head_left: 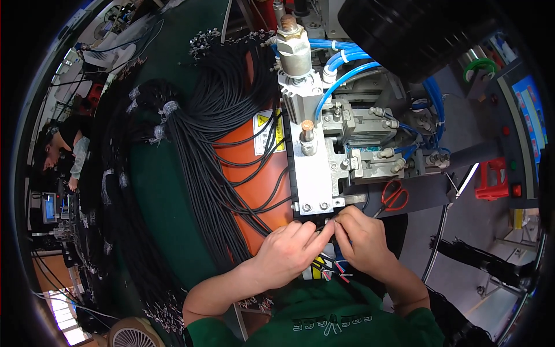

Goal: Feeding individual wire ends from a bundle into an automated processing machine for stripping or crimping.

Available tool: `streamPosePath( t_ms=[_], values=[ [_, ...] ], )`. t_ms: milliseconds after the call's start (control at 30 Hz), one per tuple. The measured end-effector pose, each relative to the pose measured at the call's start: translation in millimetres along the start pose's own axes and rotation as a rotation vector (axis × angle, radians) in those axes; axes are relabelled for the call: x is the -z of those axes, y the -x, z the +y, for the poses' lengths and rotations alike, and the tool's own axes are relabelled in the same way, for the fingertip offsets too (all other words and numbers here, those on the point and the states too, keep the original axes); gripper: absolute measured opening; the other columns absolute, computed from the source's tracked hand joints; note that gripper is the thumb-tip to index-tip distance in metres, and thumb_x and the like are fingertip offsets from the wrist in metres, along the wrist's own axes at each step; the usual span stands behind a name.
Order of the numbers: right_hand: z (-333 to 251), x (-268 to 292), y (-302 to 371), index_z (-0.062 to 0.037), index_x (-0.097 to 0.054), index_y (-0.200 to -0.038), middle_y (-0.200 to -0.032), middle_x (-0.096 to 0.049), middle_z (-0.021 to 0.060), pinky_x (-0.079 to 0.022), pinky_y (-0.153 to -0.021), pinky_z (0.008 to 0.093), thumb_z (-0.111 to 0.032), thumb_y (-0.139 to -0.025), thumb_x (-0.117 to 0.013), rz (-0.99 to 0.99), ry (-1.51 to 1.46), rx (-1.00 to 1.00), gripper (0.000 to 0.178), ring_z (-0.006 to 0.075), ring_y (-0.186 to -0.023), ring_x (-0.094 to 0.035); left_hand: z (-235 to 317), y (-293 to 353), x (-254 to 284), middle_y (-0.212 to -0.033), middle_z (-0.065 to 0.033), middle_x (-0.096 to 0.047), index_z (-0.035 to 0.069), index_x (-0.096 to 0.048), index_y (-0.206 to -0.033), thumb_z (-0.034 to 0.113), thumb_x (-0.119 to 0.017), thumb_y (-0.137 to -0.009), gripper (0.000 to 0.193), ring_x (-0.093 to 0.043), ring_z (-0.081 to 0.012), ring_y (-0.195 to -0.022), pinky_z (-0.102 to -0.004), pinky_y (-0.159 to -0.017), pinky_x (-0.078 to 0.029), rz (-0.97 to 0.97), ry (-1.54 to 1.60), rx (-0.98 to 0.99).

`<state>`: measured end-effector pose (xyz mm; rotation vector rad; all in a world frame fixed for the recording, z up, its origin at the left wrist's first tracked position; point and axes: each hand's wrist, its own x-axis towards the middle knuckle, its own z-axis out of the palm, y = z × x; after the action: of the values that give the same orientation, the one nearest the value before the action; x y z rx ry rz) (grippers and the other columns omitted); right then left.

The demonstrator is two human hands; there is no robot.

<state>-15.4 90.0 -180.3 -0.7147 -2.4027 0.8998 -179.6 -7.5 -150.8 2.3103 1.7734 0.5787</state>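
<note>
My left hand (pixel 289 253) and my right hand (pixel 363 238) meet at the near end of a metal pneumatic machine (pixel 313 179). The left thumb and fingers are closed round black cable, and several cable ends (pixel 334 267) with bared red, white and blue wires poke out below that hand. My right thumb and fingertips pinch together right beside the left ones, just under the silver block. What sits between the right fingertips is too small to name. A thick bundle of black cables (pixel 196 168) runs down toward my left forearm, over an orange surface (pixel 248 179).
Red-handled scissors (pixel 394 195) lie right of the machine. Blue air hoses (pixel 347 75) curve over it, and a large dark round object (pixel 416 34) overhangs at upper right. A control panel (pixel 523 115) stands far right, a red stool (pixel 491 179) below it. Another person (pixel 72 144) works far left.
</note>
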Motion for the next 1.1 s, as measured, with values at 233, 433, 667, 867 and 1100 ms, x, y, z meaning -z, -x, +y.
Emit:
streamPosePath(
  t_ms=[233,433,667,867,1100],
  values=[
    [-4,3,-1,-0.0001,-0.06,-0.084,-0.081,-0.059,0.0099,-0.046,-0.051,0.035,-0.004,-0.081,-0.063,-0.024,0.022,-0.003,0.006,0.0274,-0.061,-0.06,-1,3,-2,-0.076,-0.0021,-0.046,0.002,-0.064,-0.112,0.01,-0.059,-0.069,0.044,-0.047,-0.0153,-0.064,-0.0249,-0.053,-0.042,0.026,-0.125,-0.114],
    [-8,5,-3,0.0003,-0.061,-0.083,-0.078,-0.057,0.0094,-0.046,-0.05,0.0344,-0.004,-0.078,-0.064,-0.056,0.152,0.049,0.007,0.0261,-0.059,-0.06,-1,2,-2,-0.075,-0.0022,-0.046,0.001,-0.064,-0.111,0.011,-0.058,-0.069,0.044,-0.046,-0.0153,-0.064,-0.0251,-0.053,-0.041,0.009,-0.136,-0.122],
    [-12,14,-10,-0.0007,-0.063,-0.083,-0.077,-0.058,0.0094,-0.046,-0.049,0.0343,-0.005,-0.076,-0.064,-0.188,0.225,0.033,0.008,0.0264,-0.058,-0.06,4,-4,7,-0.08,-0.005,-0.046,-0.006,-0.06,-0.111,0.009,-0.058,-0.075,0.039,-0.05,-0.0168,-0.071,-0.026,-0.058,-0.044,-0.11,-0.135,-0.085],
    [4,8,-4,0.0007,-0.063,-0.088,-0.081,-0.063,0.0114,-0.047,-0.05,0.0343,-0.005,-0.08,-0.065,-0.093,-0.013,0.023,0.01,0.0275,-0.06,-0.062,-1,-9,7,-0.084,-0.0069,-0.049,-0.006,-0.06,-0.107,0.008,-0.059,-0.075,0.035,-0.053,-0.0185,-0.075,-0.0278,-0.059,-0.045,-0.112,-0.089,-0.092],
    [12,-3,2,0.0005,-0.061,-0.09,-0.074,-0.061,0.011,-0.046,-0.049,0.0306,-0.005,-0.082,-0.064,0.039,-0.192,-0.075,0.01,0.0226,-0.057,-0.061,-2,-7,2,-0.089,-0.0087,-0.051,-0.002,-0.061,-0.109,0.009,-0.059,-0.073,0.037,-0.053,-0.0214,-0.08,-0.0299,-0.064,-0.043,-0.068,-0.075,-0.049]
  ],
)
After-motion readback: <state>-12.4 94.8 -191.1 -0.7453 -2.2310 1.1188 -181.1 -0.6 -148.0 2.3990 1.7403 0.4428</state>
